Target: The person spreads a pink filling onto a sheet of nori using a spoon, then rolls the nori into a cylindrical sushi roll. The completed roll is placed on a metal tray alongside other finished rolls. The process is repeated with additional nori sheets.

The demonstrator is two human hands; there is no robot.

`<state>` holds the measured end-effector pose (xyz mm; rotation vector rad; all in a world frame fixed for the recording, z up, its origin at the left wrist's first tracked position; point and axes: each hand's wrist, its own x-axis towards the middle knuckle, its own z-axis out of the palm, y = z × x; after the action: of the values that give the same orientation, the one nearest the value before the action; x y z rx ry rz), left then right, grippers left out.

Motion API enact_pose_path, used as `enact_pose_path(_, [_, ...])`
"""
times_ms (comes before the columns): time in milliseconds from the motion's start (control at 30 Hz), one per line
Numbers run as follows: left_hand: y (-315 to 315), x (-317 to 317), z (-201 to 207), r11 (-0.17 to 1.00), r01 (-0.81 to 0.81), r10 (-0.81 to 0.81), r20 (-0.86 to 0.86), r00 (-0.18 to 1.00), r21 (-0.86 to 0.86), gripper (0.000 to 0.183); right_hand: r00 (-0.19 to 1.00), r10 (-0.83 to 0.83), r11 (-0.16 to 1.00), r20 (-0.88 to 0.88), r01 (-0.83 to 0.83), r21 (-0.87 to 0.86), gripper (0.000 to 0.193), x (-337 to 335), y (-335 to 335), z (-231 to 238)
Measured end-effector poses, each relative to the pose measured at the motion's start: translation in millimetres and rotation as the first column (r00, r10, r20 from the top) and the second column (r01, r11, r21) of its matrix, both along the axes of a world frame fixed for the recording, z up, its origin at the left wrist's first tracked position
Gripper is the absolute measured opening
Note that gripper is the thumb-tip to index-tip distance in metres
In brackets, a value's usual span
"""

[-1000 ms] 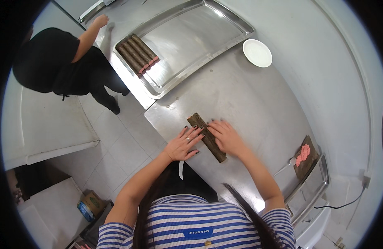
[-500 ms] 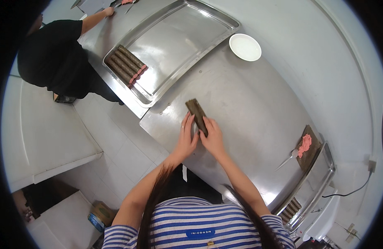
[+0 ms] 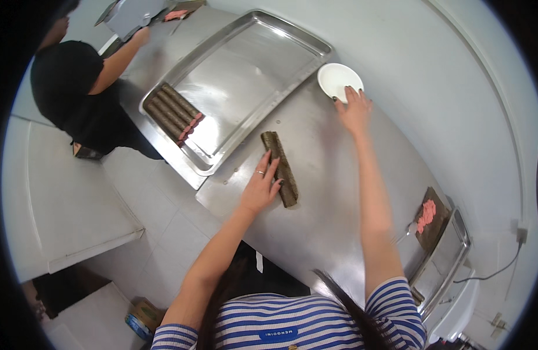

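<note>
A dark green seaweed roll [image 3: 284,178] lies at a slant on the metal table in front of me. My left hand [image 3: 261,186] rests against its left side, fingers stretched out and lying over it, a ring on one finger. My right arm reaches far forward, and my right hand [image 3: 356,109] is at the white bowl [image 3: 333,74]. Its spread fingers dip over the near rim, so the fingertips partly cover the bowl's inside. Nothing shows in that hand.
Several finished seaweed rolls with pink ends [image 3: 174,114] lie in a large metal tray [image 3: 239,140] beyond the table's left part. At right, pink paste [image 3: 426,216] sits on a seaweed sheet [image 3: 435,230] beside another tray [image 3: 449,262]. A co-worker in black [image 3: 76,111] stands far left.
My right hand has left the roll and gone forward to the white bowl. The left hand stays at the roll, which now lies in fuller view on the table.
</note>
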<state>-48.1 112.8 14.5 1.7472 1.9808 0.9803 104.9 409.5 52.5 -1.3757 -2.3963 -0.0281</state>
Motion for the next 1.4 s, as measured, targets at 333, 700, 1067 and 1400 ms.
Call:
enact_pose_path(333, [-2.6,-1.5,-1.7,1.000,-0.010,0.010,-0.025,1.000,-0.002,0.056,0.976,0.070,0.980,0.208,-0.029,-0.195,0.051,-3.0,41.1,-2.7])
enact_pose_path(700, [-0.2,-0.4,-3.5,1.000,-0.006,0.006,-0.052,0.999,0.003,0.058,0.744,0.667,0.714,-0.040,-0.654,-0.252,0.044,-17.9,-138.6,-6.4])
enact_pose_path(1067, [-3.7,-3.5,-10.0,1.000,-0.025,0.024,-0.047,0.999,-0.017,0.059,0.783,0.618,0.756,-0.066,-0.615,-0.222,0.043,14.6,-123.3,4.6])
enact_pose_path(1400, [-0.9,-0.8,-1.3,0.999,-0.015,0.013,-0.050,0.999,-0.049,0.057,0.892,0.182,0.957,0.413,-0.065,-0.282,0.053,-10.2,34.9,11.5])
